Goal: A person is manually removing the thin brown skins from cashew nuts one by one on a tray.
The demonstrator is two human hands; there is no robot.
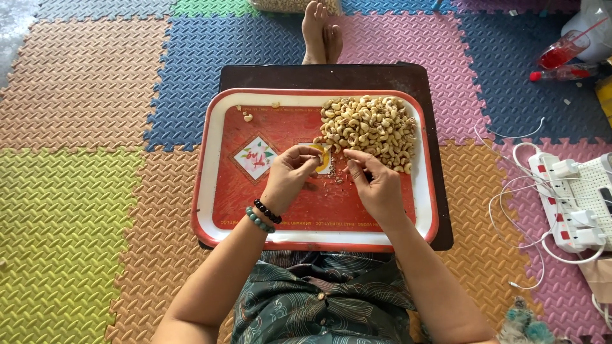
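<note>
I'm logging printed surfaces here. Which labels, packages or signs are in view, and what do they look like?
Tray: red with a white rim, on the dark lap table.
Diamond emblem: white, left of the left hand.
Small print strip: pale, along the tray's near edge.

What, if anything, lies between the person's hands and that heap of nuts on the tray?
Nothing visible. The right hand sits at the edge of the cashew pile, the left hand beside it, with only crumbs on the red tray.

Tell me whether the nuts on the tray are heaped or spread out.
Heaped: the nuts sit in one pile at the tray's far right corner, with only a few strays at far left.
</note>
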